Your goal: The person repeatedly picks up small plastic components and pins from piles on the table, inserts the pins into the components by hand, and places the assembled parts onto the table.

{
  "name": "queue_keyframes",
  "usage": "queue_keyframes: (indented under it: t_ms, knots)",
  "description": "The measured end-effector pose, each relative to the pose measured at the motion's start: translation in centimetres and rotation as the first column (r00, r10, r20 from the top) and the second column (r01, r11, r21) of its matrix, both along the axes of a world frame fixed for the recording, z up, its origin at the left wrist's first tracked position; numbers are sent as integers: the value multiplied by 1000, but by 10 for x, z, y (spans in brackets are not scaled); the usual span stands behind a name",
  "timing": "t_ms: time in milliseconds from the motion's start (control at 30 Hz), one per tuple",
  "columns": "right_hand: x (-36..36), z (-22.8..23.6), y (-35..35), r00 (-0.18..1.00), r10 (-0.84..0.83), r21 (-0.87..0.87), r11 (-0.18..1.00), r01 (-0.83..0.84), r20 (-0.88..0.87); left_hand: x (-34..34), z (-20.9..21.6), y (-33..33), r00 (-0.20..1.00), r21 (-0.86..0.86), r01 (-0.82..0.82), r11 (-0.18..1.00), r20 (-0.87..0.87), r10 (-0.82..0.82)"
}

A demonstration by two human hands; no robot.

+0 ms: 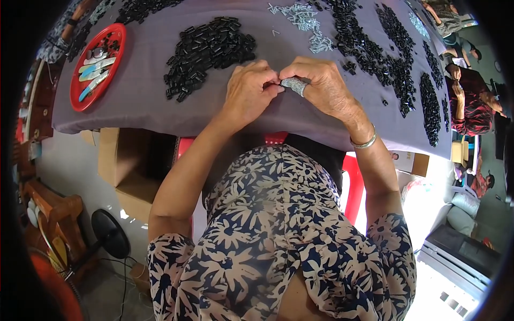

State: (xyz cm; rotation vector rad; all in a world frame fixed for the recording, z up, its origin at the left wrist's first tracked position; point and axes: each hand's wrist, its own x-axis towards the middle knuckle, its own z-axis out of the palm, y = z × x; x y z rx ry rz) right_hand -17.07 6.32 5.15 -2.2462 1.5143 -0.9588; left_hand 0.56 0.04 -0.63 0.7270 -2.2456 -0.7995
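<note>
Over the near part of the grey-purple cloth, my left hand point(249, 88) and my right hand point(323, 85) meet fingertip to fingertip. Both are closed in a pinch at a small black piece point(281, 83), mostly hidden by the fingers. A grey speckled wrap point(294, 85) sits at my right thumb; I cannot tell whether it is tape or a cover. Just beyond my left hand spreads a pile of short black tube-like pieces point(209, 51). Past my right hand lie small clear or whitish slim pieces point(302, 18).
At the left edge stands a red oval tray point(120, 48) with light-handled tools point(95, 69) and black bits. More black pieces point(396, 64) cover the table's right side. Below the table are a cardboard box point(134, 198) and a black fan-like disc point(110, 232). People point(474, 101) sit at the far right.
</note>
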Motion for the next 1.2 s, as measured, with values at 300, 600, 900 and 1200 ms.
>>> queue_keyframes:
  t_ms: [300,600,900,1200]
  knots:
    - [3,1,-3,997,54,42,998,-52,-47,0,0,-1,1000,1,5,1000,28,-5]
    - [5,-7,-3,991,94,-98,990,-103,-94,-3,-1,-1,999,-23,-1,1000,-37,0]
    - [4,-3,-8,999,52,76,996,-51,-15,1,2,-4,1000,-46,23,999,21,-22]
    - [-10,5,-33,947,-146,731,673,-116,285,0,7,2,976,314,87,945,-215,-19]
